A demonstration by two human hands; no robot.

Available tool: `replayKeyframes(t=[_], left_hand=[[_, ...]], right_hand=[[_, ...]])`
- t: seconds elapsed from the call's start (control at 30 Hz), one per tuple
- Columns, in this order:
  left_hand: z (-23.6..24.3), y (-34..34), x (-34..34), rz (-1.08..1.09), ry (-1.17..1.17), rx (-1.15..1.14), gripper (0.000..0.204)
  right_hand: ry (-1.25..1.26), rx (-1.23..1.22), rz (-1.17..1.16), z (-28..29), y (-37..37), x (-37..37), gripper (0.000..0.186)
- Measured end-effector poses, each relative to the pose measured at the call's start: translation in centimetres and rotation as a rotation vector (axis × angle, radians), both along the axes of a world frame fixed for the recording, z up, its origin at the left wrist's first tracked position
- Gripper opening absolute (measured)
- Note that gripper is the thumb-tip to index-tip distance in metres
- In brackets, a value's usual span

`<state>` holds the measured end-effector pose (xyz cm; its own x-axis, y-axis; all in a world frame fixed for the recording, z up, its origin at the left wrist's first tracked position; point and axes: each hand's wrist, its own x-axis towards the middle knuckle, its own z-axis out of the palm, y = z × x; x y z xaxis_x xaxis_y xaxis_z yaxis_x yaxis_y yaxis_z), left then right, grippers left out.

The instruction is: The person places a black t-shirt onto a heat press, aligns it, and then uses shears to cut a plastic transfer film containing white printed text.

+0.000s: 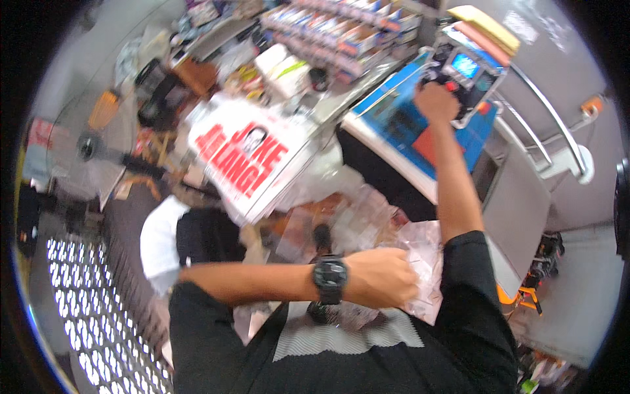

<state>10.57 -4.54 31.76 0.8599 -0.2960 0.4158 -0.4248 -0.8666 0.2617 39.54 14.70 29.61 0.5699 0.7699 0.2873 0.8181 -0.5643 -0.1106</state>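
Note:
My left hand point(380, 278), with a black digital watch point(329, 278) on the wrist, is in front of my chest. Its fingers are curled, and what they grip, if anything, is hidden. Clear plastic bags point(428, 266) show beside and below it. At the upper right, my right hand point(438, 103) reaches to the control panel point(482, 85) of a machine, close to a red button point(451, 86). Blur hides its fingertips. A lit blue screen point(465, 65) is just beyond. Under that forearm lies the machine's blue top point(394, 98), with a red-orange patch point(433, 146) on it.
A stack of printed white sheets or bags point(252, 154) lies left of the machine. Behind it, bins of small packets point(341, 33) stand in rows. A black-and-white cap-like item point(197, 240) is at the left, near a perforated metal panel point(95, 315). A curved white rail point(558, 118) runs along the right.

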Motion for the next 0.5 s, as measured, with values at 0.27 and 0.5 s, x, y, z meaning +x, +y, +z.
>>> replayKeyframes(t=[0.27,0.5], left_hand=[[-36.8,6.7,-16.6,1.235,0.948,-0.221,0.024],[-42.5,-7.2,-36.2,1.136,1.54,-0.614,0.027]], right_hand=[[0.093,0.119,0.055,-0.7,1.1,0.9,0.045],[0.068,0.115,0.031,-0.6,-0.6,1.2,0.041]])
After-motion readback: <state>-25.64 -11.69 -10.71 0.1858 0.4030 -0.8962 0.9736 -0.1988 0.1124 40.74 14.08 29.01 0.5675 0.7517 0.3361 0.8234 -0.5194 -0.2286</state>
